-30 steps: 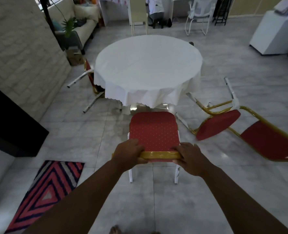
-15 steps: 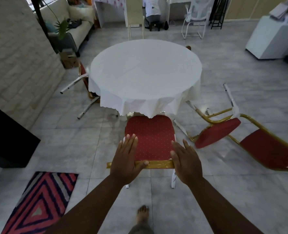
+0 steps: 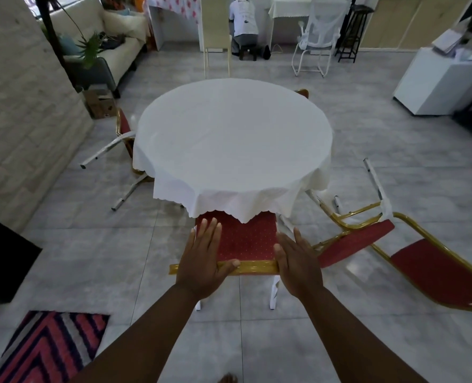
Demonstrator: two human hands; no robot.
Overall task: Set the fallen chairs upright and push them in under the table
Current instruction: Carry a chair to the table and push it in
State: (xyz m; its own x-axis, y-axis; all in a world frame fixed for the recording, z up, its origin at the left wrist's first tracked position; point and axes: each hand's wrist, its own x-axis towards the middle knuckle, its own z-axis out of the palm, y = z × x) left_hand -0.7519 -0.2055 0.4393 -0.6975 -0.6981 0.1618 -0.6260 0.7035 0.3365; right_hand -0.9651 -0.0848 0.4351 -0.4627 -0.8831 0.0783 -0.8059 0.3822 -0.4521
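A round table (image 3: 233,139) under a white cloth fills the middle. An upright chair (image 3: 247,240) with a red seat and gold back rail stands at its near edge, the seat's front under the cloth's hem. My left hand (image 3: 204,261) lies flat on the gold rail, fingers spread. My right hand (image 3: 298,264) is flat against the rail's right end, fingers straight. A fallen red and gold chair (image 3: 356,241) lies on its side to the right. Another fallen chair (image 3: 123,145) lies at the table's left, partly hidden by the cloth.
A brick wall runs along the left, with a striped rug (image 3: 47,346) at the lower left. A white cabinet (image 3: 445,81) stands far right. A sofa, a cardboard box (image 3: 99,103), other chairs and a crouching person (image 3: 243,26) are at the back.
My hands let go of the gold rail and now lie flat and open on it. The upright chair has slid forward, its seat front now under the tablecloth.
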